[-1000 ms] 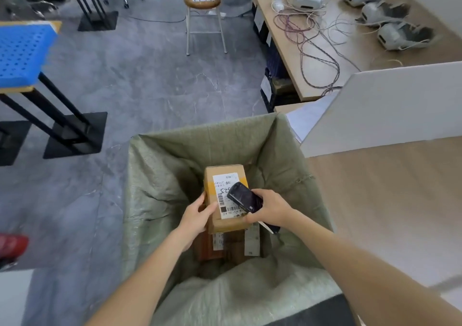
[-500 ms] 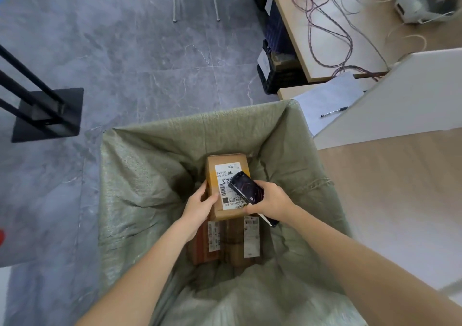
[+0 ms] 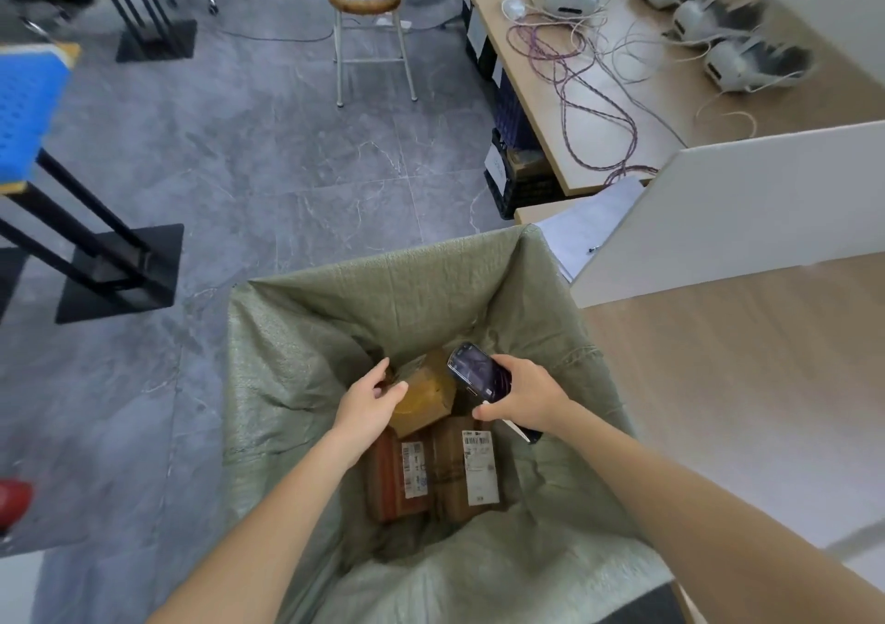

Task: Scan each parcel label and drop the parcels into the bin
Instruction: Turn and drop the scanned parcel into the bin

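A bin lined with a green woven sack (image 3: 383,283) stands below me. My left hand (image 3: 366,401) hovers inside it with fingers apart, right beside a small brown parcel (image 3: 428,396) that is blurred and tilted, its label turned out of sight. My right hand (image 3: 529,396) grips a black handheld scanner (image 3: 479,374) just right of that parcel, above the bin. Two more brown parcels lie on the bin floor with white barcode labels facing up, a reddish-brown parcel (image 3: 390,480) on the left and a brown parcel (image 3: 455,472) on the right.
A wooden table (image 3: 742,384) lies to the right behind a white board (image 3: 766,202). Beyond it a desk (image 3: 541,96) carries tangled cables and grey devices. A chair (image 3: 368,5), black stands (image 3: 119,269) and a blue perforated panel (image 3: 24,106) occupy the grey floor.
My left hand has let go of the labelled parcel, which tips down into the bin. The scanner has lifted off the label. The view has tilted upward again.
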